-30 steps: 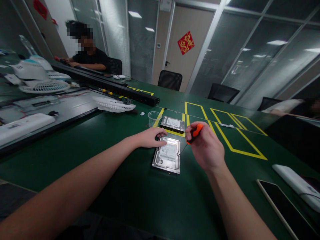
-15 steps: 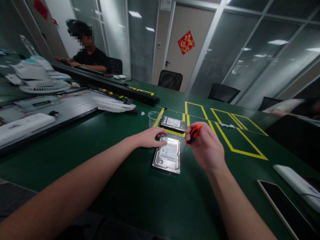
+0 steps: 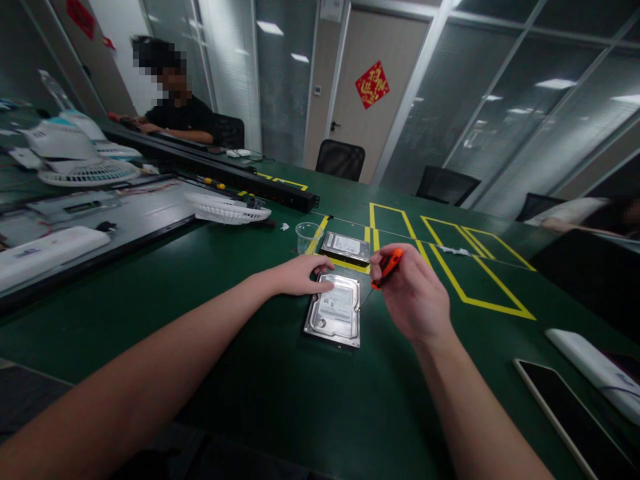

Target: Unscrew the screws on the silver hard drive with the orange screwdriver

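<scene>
A silver hard drive lies label side up on the green table in front of me. My left hand grips its far left corner, thumb on the top face and fingers curled by the far edge. In my right hand is a screwdriver with an orange and black handle, held between thumb and fingers. Its thin shaft slants down to the drive's right edge, where the tip seems to touch; the exact contact is too small to tell. Just beyond, a second hard drive rests near yellow tape.
A clear plastic cup stands left of the second drive. White fan parts, a long black bar and a panel occupy the left. A phone and white device lie at right. Another person sits across.
The screwdriver's handle has turned slightly in my right hand. Both hands and the hard drive stay nearly in the same place.
</scene>
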`<action>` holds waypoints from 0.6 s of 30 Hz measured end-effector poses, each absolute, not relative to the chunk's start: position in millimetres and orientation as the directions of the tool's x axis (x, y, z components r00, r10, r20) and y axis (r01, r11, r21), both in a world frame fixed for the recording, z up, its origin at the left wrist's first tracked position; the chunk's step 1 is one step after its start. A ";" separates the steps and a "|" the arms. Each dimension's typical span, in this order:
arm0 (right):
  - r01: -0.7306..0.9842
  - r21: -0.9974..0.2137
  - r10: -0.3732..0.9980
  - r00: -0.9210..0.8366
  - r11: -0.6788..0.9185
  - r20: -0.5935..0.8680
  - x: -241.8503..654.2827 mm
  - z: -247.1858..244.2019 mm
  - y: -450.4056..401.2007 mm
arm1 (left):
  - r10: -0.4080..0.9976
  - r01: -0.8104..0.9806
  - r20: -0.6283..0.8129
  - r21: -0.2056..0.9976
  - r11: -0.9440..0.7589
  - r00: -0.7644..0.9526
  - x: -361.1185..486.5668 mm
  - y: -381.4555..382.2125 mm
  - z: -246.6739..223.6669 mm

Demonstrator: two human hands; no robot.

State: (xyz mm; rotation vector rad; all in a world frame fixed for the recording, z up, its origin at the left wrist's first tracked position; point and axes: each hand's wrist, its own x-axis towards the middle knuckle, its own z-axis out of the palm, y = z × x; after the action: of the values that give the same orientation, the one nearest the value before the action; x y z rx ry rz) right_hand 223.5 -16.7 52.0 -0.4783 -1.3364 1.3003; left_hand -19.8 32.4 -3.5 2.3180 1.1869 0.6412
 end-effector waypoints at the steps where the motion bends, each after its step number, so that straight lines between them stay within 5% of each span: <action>1: -0.394 -0.866 0.865 -0.262 0.309 0.428 223.2 52.0 -17.2 | 0.831 0.617 0.200 0.586 -0.526 0.519 -19.7 32.5 -4.0; 18: -0.362 -0.872 0.871 -0.241 0.330 0.429 221.8 52.1 -18.0 | 0.829 0.612 0.215 0.584 -0.533 0.516 -18.9 32.9 -5.3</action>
State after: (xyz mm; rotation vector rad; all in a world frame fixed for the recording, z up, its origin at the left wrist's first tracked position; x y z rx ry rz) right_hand 221.8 -18.0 52.1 -0.5161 -1.3528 1.2537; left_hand -18.9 32.9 -5.3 2.3225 1.1819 0.6672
